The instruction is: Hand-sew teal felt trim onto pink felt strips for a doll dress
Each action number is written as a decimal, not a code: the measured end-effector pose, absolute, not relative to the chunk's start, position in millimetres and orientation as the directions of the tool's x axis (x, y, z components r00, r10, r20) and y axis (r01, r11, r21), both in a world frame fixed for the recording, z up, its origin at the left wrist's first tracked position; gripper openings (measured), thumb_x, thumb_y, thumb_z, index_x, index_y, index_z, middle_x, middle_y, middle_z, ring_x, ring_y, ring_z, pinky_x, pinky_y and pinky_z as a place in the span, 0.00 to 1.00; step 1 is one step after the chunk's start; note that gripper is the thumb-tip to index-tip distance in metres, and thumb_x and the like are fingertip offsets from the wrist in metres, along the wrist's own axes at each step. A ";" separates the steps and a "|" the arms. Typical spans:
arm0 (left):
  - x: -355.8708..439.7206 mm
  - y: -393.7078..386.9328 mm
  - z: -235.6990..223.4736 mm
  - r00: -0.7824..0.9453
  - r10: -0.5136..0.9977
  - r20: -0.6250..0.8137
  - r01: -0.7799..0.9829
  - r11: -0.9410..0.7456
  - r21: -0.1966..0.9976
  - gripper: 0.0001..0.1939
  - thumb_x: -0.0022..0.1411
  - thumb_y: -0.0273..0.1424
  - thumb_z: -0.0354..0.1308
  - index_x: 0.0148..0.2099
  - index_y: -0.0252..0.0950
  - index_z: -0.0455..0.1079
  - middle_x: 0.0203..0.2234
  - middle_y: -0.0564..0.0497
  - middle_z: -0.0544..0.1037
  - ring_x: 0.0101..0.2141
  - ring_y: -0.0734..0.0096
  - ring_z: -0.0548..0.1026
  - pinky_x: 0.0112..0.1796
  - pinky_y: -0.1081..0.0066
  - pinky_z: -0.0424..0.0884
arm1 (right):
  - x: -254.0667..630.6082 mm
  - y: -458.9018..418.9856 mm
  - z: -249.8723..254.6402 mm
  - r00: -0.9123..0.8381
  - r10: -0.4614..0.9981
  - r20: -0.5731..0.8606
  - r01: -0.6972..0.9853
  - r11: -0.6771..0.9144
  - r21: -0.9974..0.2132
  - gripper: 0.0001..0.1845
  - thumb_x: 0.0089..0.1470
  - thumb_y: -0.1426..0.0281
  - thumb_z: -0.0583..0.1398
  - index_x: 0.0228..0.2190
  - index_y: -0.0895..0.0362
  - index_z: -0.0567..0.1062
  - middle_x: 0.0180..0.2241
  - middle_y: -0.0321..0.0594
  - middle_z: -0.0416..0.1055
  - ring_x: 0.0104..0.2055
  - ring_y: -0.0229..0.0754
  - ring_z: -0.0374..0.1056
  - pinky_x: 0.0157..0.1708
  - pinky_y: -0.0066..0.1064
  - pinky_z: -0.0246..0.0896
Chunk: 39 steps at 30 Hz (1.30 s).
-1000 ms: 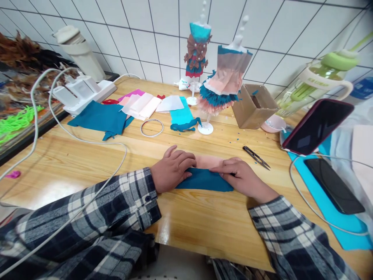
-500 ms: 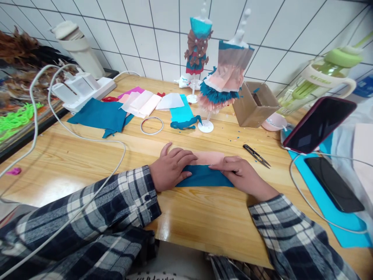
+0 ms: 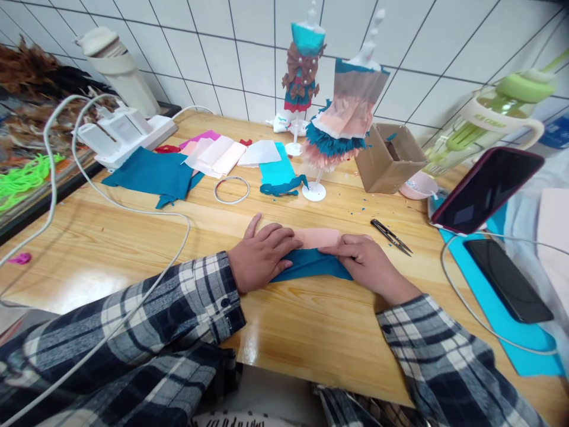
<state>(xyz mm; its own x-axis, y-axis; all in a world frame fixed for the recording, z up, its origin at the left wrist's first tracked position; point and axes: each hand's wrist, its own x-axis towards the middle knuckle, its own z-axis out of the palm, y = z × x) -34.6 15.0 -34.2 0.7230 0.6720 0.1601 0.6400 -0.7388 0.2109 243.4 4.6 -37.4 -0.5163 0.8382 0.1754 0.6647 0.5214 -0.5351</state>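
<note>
Evidently the blue strip [image 3: 311,264] meets the pink strip [image 3: 322,238] — left hand [image 3: 263,256] splayed across both, right hand [image 3: 368,261] pinching the blue — but (I'd guess) unfinished, lower edge loose.

Plaid sleeves [image 3: 195,296] (navy and white), buttoned cuffs [image 3: 225,290]

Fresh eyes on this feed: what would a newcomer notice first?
Probably the bow-trimmed mannequin and, to its right, the fringed mannequin, both at the back of the table. Next, front and centre, the left hand and right hand on a blue strip, a pink strip along its far edge. Neon-green strands stand out at far left.
</note>
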 end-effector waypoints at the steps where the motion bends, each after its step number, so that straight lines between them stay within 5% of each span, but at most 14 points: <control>1: -34.5 14.7 -34.0 0.722 0.673 0.161 0.642 -0.738 0.208 0.21 0.68 0.39 0.49 0.60 0.44 0.65 0.55 0.47 0.72 0.56 0.54 0.64 0.62 0.41 0.34 | 243.2 4.6 -37.0 -0.513 0.841 0.174 0.665 0.517 -0.539 0.22 0.55 0.78 0.55 0.43 0.46 0.81 0.24 0.36 0.68 0.27 0.37 0.64 0.30 0.29 0.56; 8: -33.7 13.9 -32.3 0.736 0.664 0.132 0.651 -0.747 0.133 0.22 0.67 0.38 0.50 0.62 0.57 0.63 0.55 0.46 0.69 0.56 0.46 0.60 0.57 0.35 0.44 | 240.2 5.6 -34.4 -0.506 0.851 0.139 0.685 0.495 -0.535 0.21 0.55 0.78 0.55 0.43 0.47 0.81 0.28 0.36 0.75 0.31 0.38 0.68 0.34 0.30 0.59; 15: -38.5 19.5 -28.0 0.764 0.638 0.095 0.625 -0.769 0.136 0.23 0.67 0.39 0.51 0.63 0.58 0.61 0.63 0.48 0.61 0.60 0.43 0.57 0.57 0.32 0.39 | 238.6 2.7 -30.9 -0.462 0.881 0.102 0.721 0.440 -0.534 0.17 0.55 0.74 0.57 0.43 0.47 0.80 0.38 0.36 0.79 0.39 0.43 0.72 0.42 0.34 0.60; 19: -41.3 26.9 -23.3 0.759 0.641 0.115 0.626 -0.766 0.146 0.21 0.67 0.39 0.50 0.62 0.55 0.62 0.62 0.47 0.63 0.59 0.46 0.59 0.57 0.34 0.41 | 235.8 -0.1 -24.9 -0.317 0.945 0.085 0.714 0.296 -0.635 0.14 0.52 0.71 0.61 0.42 0.51 0.74 0.31 0.33 0.77 0.33 0.39 0.70 0.35 0.30 0.58; 28: -43.5 34.7 -7.8 0.723 0.629 0.285 0.548 -0.774 0.317 0.21 0.64 0.36 0.54 0.59 0.44 0.66 0.51 0.45 0.70 0.52 0.55 0.67 0.55 0.50 0.58 | 228.6 -1.4 -23.6 -0.279 0.958 0.065 0.702 0.250 -0.667 0.13 0.51 0.73 0.61 0.41 0.52 0.70 0.27 0.30 0.68 0.28 0.36 0.63 0.29 0.27 0.49; 35: -46.5 37.5 -11.0 0.645 0.693 0.320 0.494 -0.699 0.518 0.35 0.62 0.40 0.59 0.67 0.45 0.52 0.62 0.42 0.59 0.61 0.51 0.59 0.60 0.49 0.56 | 229.5 -4.1 -20.7 -0.300 0.943 0.145 0.650 0.313 -0.692 0.13 0.51 0.73 0.61 0.41 0.54 0.73 0.28 0.32 0.71 0.28 0.36 0.63 0.29 0.27 0.51; 39: -49.2 42.5 -12.0 0.580 0.721 0.379 0.498 -0.682 0.536 0.36 0.62 0.43 0.57 0.68 0.42 0.51 0.61 0.41 0.62 0.61 0.51 0.59 0.61 0.48 0.54 | 229.8 -2.7 -21.4 -0.330 0.922 0.200 0.686 0.380 -0.620 0.10 0.53 0.72 0.60 0.38 0.55 0.76 0.32 0.37 0.75 0.33 0.39 0.67 0.34 0.29 0.55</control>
